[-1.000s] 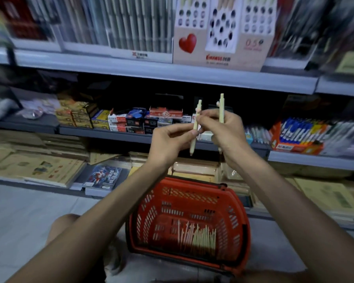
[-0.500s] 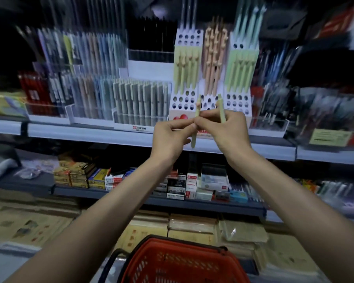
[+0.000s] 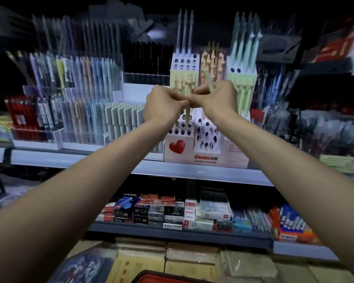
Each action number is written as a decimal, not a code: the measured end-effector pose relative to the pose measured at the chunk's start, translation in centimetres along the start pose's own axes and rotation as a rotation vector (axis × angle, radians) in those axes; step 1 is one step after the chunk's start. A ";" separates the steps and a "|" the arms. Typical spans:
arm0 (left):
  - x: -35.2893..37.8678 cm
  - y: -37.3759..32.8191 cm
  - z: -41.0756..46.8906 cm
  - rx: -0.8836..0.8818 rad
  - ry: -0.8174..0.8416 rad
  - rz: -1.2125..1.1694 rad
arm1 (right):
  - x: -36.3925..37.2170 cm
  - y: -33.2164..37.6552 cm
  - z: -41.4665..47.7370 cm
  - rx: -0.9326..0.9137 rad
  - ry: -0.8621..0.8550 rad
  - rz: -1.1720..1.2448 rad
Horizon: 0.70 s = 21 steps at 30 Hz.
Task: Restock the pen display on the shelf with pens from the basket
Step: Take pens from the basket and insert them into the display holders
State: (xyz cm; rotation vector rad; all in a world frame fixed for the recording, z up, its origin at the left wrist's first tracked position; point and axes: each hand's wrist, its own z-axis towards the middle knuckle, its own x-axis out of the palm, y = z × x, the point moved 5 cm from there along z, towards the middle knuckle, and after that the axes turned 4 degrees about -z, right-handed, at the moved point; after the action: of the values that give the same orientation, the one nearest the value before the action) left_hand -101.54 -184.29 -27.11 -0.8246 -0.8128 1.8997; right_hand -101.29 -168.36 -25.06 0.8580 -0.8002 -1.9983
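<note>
My left hand [image 3: 164,104] and my right hand [image 3: 215,99] meet in front of the tiered white pen display [image 3: 204,156], which has a red heart on its base. Between the fingertips of both hands hangs a pale yellow pen [image 3: 187,114], its tip pointing down at the empty holes of the display's lower left tier. My right hand also grips a second pale pen [image 3: 208,80] that sticks up out of the fist. Only the red rim of the basket [image 3: 172,277] shows at the bottom edge.
Acrylic racks of pens [image 3: 80,111] fill the shelf [image 3: 110,162] to the left, darker pen packs to the right. Small boxes [image 3: 161,211] line the shelf below, and flat packets [image 3: 192,256] lie under that.
Both hands rose with the pens from above the basket to the pen display. The view tilted up, so the basket dropped almost out of sight.
</note>
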 end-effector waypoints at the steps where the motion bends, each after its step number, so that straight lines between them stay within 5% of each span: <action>1: 0.1 -0.1 0.6 0.005 0.008 0.027 | 0.2 0.0 0.4 0.004 0.006 -0.006; 21: 2.4 2.3 3.8 -0.149 -0.067 0.171 | 3.6 -3.6 4.1 0.152 -0.048 -0.035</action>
State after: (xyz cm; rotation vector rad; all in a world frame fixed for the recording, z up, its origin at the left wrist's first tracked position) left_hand -106.59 -183.89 -27.28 -0.9512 -0.9600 2.0442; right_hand -107.71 -168.77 -26.50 0.9183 -0.9813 -2.0146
